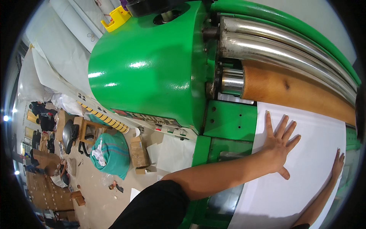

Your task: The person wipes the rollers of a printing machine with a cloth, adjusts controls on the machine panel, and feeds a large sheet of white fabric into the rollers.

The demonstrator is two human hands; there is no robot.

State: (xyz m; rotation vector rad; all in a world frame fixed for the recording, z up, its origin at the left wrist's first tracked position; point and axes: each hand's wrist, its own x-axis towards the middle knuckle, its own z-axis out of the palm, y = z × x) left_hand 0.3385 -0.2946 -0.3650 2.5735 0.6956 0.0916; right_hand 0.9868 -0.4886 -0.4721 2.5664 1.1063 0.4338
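A wide white sheet point(305, 129) lies flat on the feed table of a large green machine point(152, 68). My left hand point(278, 145) presses flat on the sheet with fingers spread, close to the sheet's left edge. My right hand point(337, 164) also rests flat on the sheet near its right side, fingers together and pointing at the rollers. Just beyond the sheet's far edge runs a brown roller point(289, 87), with shiny steel rollers point(274, 45) above it. Neither hand grips anything.
On the floor to the left stand a green sack stuffed with scraps point(112, 152), cardboard boxes point(139, 152), a wooden stool point(89, 128) and a black chair point(69, 133). Paper rolls point(76, 23) lie behind the machine. People sit among cardboard at far left point(55, 171).
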